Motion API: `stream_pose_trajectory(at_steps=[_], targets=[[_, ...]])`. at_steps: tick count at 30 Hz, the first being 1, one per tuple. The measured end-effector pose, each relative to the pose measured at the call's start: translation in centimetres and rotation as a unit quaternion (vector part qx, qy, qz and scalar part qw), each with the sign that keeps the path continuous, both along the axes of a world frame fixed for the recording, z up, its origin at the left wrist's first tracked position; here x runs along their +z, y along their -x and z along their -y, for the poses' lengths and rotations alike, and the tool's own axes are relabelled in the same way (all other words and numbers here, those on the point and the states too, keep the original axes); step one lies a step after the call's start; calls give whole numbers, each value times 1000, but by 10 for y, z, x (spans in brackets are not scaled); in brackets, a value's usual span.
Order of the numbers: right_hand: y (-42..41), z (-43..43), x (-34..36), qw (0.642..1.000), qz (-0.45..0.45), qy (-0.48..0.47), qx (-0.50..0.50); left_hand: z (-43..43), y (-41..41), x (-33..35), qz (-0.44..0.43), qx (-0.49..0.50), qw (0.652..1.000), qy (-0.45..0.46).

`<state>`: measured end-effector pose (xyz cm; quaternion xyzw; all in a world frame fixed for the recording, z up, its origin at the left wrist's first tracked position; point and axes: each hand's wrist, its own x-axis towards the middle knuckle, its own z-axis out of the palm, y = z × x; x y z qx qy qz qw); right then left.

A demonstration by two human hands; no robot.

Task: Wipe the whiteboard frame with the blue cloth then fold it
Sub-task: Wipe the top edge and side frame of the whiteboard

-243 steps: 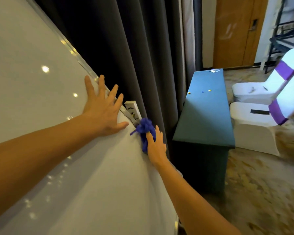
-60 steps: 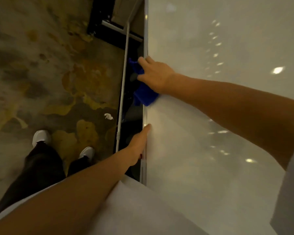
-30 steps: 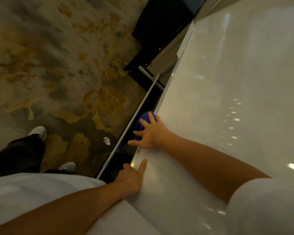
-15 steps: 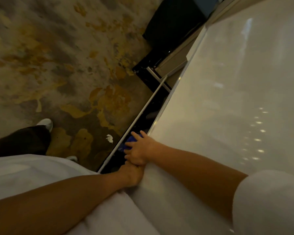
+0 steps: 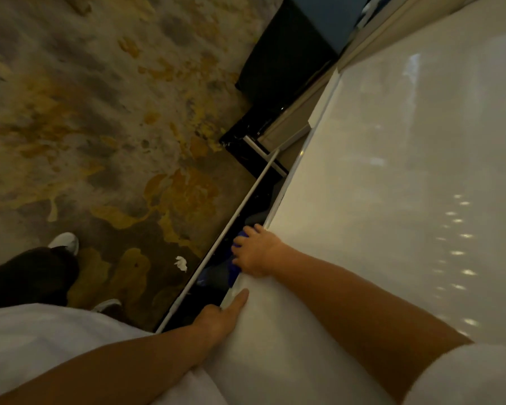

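pressing the blue cloth (image 5: 235,270) onto the whiteboard frame (image 5: 287,182), the right hand (image 5: 256,252) is curled over the board's edge, fingers clamped on the cloth, which pokes out just under and beyond the fingers on the floor side. frame's long axis runs diagonally, away from this hand toward the far corner and back toward the body. left hand (image 5: 221,315) lies flat and open against the same edge, just behind the right along the frame, holding nothing. wiping stroke likely follows that axis; right hand is the one on the cloth. folding not yet done.
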<state>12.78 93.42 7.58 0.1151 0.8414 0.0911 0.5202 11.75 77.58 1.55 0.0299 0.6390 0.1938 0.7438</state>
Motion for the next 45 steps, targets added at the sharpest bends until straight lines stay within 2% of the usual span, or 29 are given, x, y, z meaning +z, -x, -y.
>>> stream_pose_trajectory(at_steps=[4,10,15,17,20,23,25,26,31,34,37,39,42,45], targets=[[-14,-75,22,991,-24,-119,-62,-19,-4,-1,45,47,998,-23],[-13,-35,-17,997,-17,-31,-70,-73,6,-1,33,13,996,-86],[-3,-111,-5,973,-64,-151,-164,-108,11,-8,114,28,990,-73],[2,-108,-16,983,-59,-111,-131,-133,18,-11,111,28,990,-82],[6,-114,-26,996,-1,-8,-91,-177,26,-12,109,0,985,-130],[14,-177,-19,989,-20,-88,-116,-206,29,-11,176,42,976,-121],[19,-211,-20,979,-23,-154,-132,-226,33,-11,167,15,980,-106],[23,-215,-24,979,-15,-155,-129,-233,33,-13,155,1,983,-101],[20,-189,-40,995,45,4,-86,-248,29,-20,102,-40,985,-130],[19,-250,-31,994,-19,-52,-94,-263,30,-13,141,-4,988,-66],[18,-297,-26,984,-50,-110,-134,-286,30,-18,142,17,988,-66],[19,-289,-35,987,-30,-80,-134,-303,32,-22,128,31,987,-88],[13,-271,-37,995,20,-10,-101,-325,33,-20,131,-7,983,-130],[12,-308,-24,992,-41,-26,-116,-344,41,-15,183,-35,977,-101]])
